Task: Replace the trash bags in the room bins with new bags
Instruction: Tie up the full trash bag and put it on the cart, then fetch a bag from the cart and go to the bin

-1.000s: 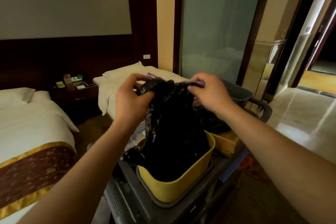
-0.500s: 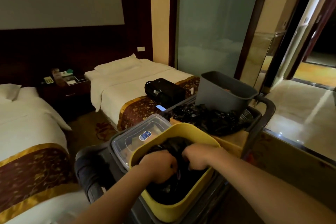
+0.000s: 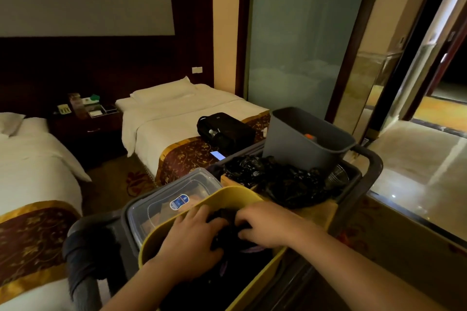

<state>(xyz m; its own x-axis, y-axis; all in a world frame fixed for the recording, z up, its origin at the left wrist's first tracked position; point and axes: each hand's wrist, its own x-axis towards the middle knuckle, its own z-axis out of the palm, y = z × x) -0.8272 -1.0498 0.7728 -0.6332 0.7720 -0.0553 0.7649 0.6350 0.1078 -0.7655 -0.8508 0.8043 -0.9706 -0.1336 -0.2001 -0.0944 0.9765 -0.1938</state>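
**Black bag held down inside the yellow bin**

Both hands are seen lowered into the yellow bin, which stands on the cart. A second ago the black trash bag was held up above the bin's rim, stretched between the hands; half a second ago it had already been pushed inside, and it is kept there now. The left hand is closed over the bag's bunched top, and the right hand is clamped on the same bunch from the other side, the two hands nearly touching. A purple strip shows just below the right hand. Behind the yellow bin, a heap of black bags lies on the cart, and a grey bin stands beyond it. A clear lidded container sits just left of the yellow bin. The view has shifted little since half a second ago.
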